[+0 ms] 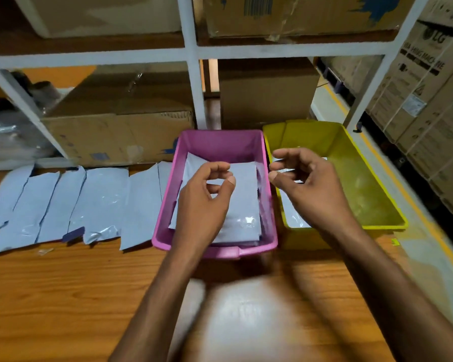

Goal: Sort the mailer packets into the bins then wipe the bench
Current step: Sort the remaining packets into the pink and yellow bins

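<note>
Blurred and pale, something lies on the tabletop point(63, 296) nearest me; I cannot tell what. Beyond it my left hand point(203, 202) hangs loosely curled and empty over the pink bin point(165, 202), above the grey mailer packets point(243, 202) stacked flat inside. My right hand point(309, 189), half open, holds nothing over the yellow bin point(377, 205), which has one packet and spare room. Unsorted mailers point(63, 202) overlap in a row along the far edge, left of both bins, within easy reach. Shelving point(194, 82) hems the back.

blurred pale sheet point(236, 317) between forearms, unidentifiable.
</note>
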A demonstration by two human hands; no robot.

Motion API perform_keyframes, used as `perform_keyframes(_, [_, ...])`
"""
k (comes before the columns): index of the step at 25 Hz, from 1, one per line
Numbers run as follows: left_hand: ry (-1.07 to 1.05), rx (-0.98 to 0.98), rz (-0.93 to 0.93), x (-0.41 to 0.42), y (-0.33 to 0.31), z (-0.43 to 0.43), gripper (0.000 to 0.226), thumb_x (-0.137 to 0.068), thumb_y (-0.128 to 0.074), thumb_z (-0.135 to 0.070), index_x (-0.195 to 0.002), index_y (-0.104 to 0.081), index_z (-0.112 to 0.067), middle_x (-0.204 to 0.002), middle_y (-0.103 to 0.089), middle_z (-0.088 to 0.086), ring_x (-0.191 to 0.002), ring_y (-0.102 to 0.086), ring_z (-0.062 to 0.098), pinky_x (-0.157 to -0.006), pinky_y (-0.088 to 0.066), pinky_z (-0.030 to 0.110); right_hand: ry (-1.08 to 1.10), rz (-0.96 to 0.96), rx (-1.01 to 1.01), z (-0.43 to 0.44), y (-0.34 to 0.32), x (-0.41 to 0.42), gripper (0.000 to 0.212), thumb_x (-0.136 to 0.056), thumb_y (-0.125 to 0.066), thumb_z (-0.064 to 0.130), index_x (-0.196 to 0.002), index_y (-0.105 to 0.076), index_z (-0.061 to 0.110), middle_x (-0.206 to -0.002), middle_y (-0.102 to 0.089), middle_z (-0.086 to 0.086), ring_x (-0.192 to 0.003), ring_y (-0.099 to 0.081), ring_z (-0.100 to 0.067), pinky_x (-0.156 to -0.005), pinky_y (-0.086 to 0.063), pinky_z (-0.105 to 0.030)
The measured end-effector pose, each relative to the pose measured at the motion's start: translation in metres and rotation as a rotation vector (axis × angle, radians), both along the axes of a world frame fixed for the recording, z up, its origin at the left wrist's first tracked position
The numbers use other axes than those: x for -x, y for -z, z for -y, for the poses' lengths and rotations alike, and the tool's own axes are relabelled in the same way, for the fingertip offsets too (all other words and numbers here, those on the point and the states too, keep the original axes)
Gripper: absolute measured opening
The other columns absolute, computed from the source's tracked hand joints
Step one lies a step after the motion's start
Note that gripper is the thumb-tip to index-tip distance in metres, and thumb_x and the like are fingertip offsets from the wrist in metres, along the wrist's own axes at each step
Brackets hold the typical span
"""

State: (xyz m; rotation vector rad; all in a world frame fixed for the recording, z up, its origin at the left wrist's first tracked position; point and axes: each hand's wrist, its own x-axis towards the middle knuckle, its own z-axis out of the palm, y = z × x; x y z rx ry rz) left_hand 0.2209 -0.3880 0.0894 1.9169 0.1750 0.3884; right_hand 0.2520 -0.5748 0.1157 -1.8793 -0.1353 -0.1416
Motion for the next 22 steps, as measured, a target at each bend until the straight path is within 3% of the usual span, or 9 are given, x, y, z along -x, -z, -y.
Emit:
perform_keyframes(3, [-0.017, -0.048, -0.008, 0.031, -0.002, -0.043, 0.019, -0.098, -0.066, -0.033, -0.116, -0.066, -0.037, -0.105, -0.07, -0.024, -0.091, -0.069, 0.001, -0.071, -0.05, 0.008, -0.006, 0.01, -0.037, -0.042, -0.004, 0.026, 0.03, -0.088, -0.074, 0.007, -0.113, -0.069, 0.023, -0.099, -0.075, 0.003, -0.083, -0.07, -0.017, -0.08, -0.058, -0.026])
perform_keyframes(6, [-0.001, -0.063, -0.047, 0.061, -0.001, -0.099, 0.02, -0.098, -0.066, -0.035, -0.117, -0.065, -0.039, -0.103, -0.067, -0.028, -0.092, -0.066, -0.004, -0.068, -0.049, 0.005, 0.031, 0.018, -0.072, -0.102, -0.004, 0.053, 0.032, -0.088, -0.074, 0.006, -0.114, -0.068, 0.023, -0.096, -0.074, 0.004, -0.076, -0.066, -0.008, -0.073, -0.054, -0.021])
perform_keyframes(11, [-0.061, 0.019, -0.082, 0.095, 0.021, -0.208, 0.015, -0.095, -0.07, -0.034, -0.108, -0.067, -0.039, -0.095, -0.071, -0.022, -0.088, -0.071, 0.005, -0.074, -0.057, 0.023, 0.004, 0.018, -0.148, -0.225, 0.009, 0.098, 0.03, -0.09, -0.072, 0.006, -0.113, -0.068, 0.025, -0.093, -0.072, 0.004, -0.075, -0.064, -0.007, -0.07, -0.055, -0.02])
perform_keyframes(17, [-0.212, 0.148, -0.169, 0.105, 0.059, -0.308, 0.012, -0.089, -0.077, -0.028, -0.098, -0.071, -0.03, -0.084, -0.075, -0.011, -0.08, -0.073, 0.011, -0.079, -0.061, 0.041, -0.087, -0.116, -0.001, -0.333, 0.051, 0.106, 0.029, -0.089, -0.07, 0.012, -0.11, -0.067, 0.03, -0.094, -0.07, 0.011, -0.077, -0.065, -0.004, -0.07, -0.056, -0.024])
perform_keyframes(22, [-0.393, 0.136, -0.228, 0.102, 0.081, -0.377, 0.009, -0.091, -0.073, -0.034, -0.099, -0.07, -0.031, -0.095, -0.073, -0.014, -0.09, -0.072, 0.012, -0.074, -0.057, 0.033, -0.118, -0.13, 0.204, -0.388, 0.086, 0.073, 0.028, -0.091, -0.07, 0.021, -0.118, -0.066, 0.026, -0.105, -0.069, 0.011, -0.091, -0.066, -0.002, -0.082, -0.053, -0.023])
